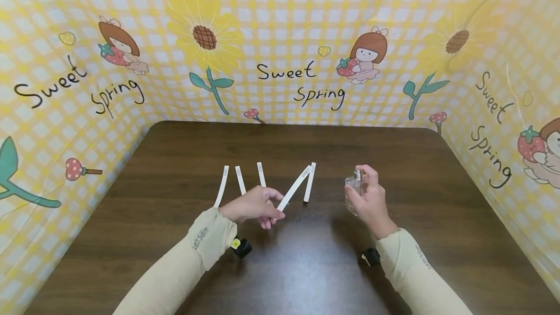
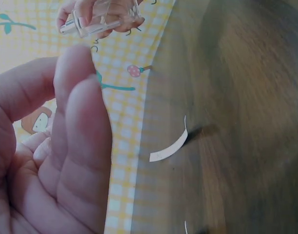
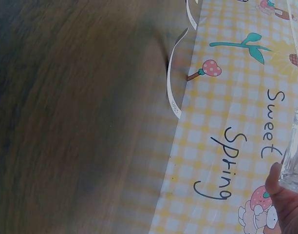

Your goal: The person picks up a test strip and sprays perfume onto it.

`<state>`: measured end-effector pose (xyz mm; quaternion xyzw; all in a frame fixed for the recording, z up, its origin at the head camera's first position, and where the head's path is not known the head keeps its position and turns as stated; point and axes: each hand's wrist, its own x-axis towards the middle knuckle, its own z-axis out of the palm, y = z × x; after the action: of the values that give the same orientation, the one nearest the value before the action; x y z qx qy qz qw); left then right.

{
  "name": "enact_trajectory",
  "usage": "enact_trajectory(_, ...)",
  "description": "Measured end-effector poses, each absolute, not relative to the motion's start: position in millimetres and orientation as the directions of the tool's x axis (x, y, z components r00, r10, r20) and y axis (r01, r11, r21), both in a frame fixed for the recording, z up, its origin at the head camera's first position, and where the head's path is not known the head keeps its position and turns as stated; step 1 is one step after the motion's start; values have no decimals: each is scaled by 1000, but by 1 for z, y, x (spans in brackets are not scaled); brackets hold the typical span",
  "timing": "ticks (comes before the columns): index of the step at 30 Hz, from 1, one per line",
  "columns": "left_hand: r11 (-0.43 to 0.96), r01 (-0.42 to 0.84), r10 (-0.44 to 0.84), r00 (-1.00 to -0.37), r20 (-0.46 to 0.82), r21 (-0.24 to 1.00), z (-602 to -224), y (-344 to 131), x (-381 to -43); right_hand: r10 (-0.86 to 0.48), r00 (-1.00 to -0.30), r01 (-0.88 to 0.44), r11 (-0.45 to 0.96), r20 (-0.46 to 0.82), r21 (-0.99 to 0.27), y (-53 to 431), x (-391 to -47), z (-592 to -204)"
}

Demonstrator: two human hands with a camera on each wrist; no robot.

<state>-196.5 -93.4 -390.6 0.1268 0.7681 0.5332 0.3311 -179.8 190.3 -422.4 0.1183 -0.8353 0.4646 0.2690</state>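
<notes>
My left hand (image 1: 253,204) pinches the lower end of a white paper test strip (image 1: 295,187) between thumb and fingers. The strip slants up to the right, and its printed tip overlaps the view of another strip (image 1: 309,184) on the table. In my right hand (image 1: 375,205) is a clear glass perfume bottle (image 1: 351,182) with a silver spray top (image 1: 358,174). The index finger lies over that top, and the thumb is on the bottle's side. The left wrist view shows the bottle (image 2: 110,18) beyond the left fingers (image 2: 85,126); the right wrist view catches only its edge (image 3: 295,156).
Left of the held strip, three more white strips stand in a row: one far left (image 1: 221,186), one beside it (image 1: 240,180), and one (image 1: 261,174) partly behind the left hand. The dark wooden table (image 1: 393,149) meets a yellow checked cloth (image 1: 280,23) at its back and sides.
</notes>
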Motion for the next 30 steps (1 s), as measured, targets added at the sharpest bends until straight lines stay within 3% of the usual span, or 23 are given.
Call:
enact_trajectory(20, 215, -312, 353, -859, -371, 925, -416, -76, -206, 49, -814, -462, 548, 579, -697, 201, -173, -420)
enact_trajectory(30, 110, -375, 259, -883, -391, 921, -423, -70, -217, 52, -808, -466, 552, 587, -691, 205, -172, -421)
